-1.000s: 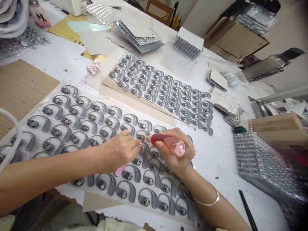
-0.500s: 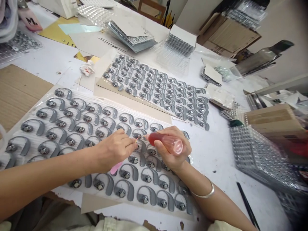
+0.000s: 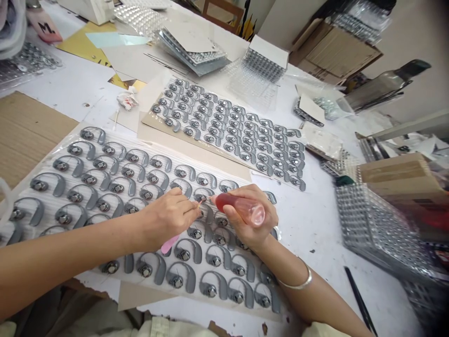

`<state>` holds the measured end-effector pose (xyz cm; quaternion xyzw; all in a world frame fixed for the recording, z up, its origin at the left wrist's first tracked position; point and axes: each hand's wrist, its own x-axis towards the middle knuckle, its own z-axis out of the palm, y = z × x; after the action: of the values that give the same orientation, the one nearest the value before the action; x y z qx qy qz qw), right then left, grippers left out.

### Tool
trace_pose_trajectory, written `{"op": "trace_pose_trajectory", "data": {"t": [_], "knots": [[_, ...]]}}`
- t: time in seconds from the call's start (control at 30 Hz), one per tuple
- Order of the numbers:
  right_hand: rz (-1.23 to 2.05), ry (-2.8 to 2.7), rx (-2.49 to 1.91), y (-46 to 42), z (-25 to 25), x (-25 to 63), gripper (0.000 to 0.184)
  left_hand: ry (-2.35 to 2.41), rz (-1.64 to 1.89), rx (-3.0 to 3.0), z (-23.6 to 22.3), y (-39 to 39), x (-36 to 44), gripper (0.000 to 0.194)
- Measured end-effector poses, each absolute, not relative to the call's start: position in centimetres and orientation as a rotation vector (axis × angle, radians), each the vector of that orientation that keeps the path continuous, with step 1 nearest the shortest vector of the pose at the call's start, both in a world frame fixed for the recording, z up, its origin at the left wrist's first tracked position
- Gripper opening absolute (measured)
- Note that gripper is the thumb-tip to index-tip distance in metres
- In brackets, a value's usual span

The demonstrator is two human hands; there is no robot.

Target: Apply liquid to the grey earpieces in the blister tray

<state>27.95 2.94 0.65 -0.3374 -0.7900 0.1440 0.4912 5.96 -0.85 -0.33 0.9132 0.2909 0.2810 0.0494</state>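
Note:
My left hand (image 3: 175,213) is closed around a slim tool with a flat pink end (image 3: 170,244); its thin tip shows past my fingertips, and the rest is hidden in my grip. In my right hand (image 3: 254,210) lies a clear squeeze bottle (image 3: 242,208) of red liquid, tipped sideways with its nozzle pointing left. Nozzle and tool tip nearly meet over one of the grey ear-hook pieces (image 3: 204,194). Whether they touch it I cannot tell. Rows of these hooks, each with a round metallic part, lie on a pale sheet (image 3: 115,255) beneath both hands.
A second sheet of ear-hook pieces (image 3: 228,124) lies beyond. Stacked plastic trays (image 3: 382,229) and a cardboard box (image 3: 403,178) stand at right. A cotton swab (image 3: 116,120), crumpled tissue (image 3: 128,98) and a black stick (image 3: 359,299) rest on the table.
The bottle in my right hand has shifted very slightly left. My left hand and the tool stay in nearly the same place.

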Motion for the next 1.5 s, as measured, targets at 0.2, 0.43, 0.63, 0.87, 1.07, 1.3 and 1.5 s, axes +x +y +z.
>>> {"op": "trace_pose_trajectory", "data": {"t": [0.2, 0.43, 0.63, 0.87, 1.07, 1.3, 1.5], "knots": [[0.317, -1.943, -0.781, 2.9, 0.8, 27.9, 0.025, 0.875, 0.847, 2.774, -0.2, -0.8, 5.9, 0.016], [0.251, -1.976, -0.748, 2.9, 1.2, 27.7, 0.023, 0.872, 0.801, 2.732, -0.2, -0.7, 5.7, 0.020], [0.223, -2.016, -0.755, 2.7, 1.3, 27.9, 0.021, 0.853, 0.800, 2.722, -0.2, -0.5, 5.6, 0.015], [0.191, -2.074, -0.719, 2.5, 1.1, 28.2, 0.028, 0.876, 0.724, 2.697, -0.2, -0.5, 5.5, 0.019], [-0.007, -2.242, -0.566, 1.8, 1.2, 28.4, 0.039, 0.865, 0.733, 2.676, -0.1, -0.4, 5.4, 0.023], [-0.140, -2.382, -0.464, 1.4, 1.6, 28.4, 0.035, 0.854, 0.734, 2.626, 0.0, -0.4, 5.3, 0.028], [-0.166, -2.407, -0.448, 1.3, 1.7, 28.4, 0.031, 0.857, 0.738, 2.619, 0.0, -0.4, 5.3, 0.024]]}}
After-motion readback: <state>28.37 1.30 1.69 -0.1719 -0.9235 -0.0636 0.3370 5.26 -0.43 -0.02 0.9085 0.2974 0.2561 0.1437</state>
